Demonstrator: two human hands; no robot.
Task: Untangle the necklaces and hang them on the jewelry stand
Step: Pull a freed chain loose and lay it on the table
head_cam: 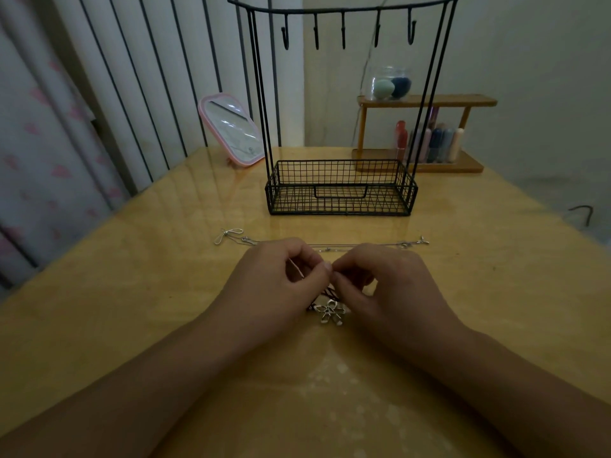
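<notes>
silver necklace [329, 312] | pinched between left hand [277, 279] and right hand [390, 285] | on table [132, 292]

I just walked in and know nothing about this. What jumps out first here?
Two hands, left and right, meet at the table's middle, pinching a thin chain above a silver flower pendant. Behind them stands a tall black wire jewelry stand, its hooks all bare. Another chain lies stretched on the table between hands and stand.
</notes>
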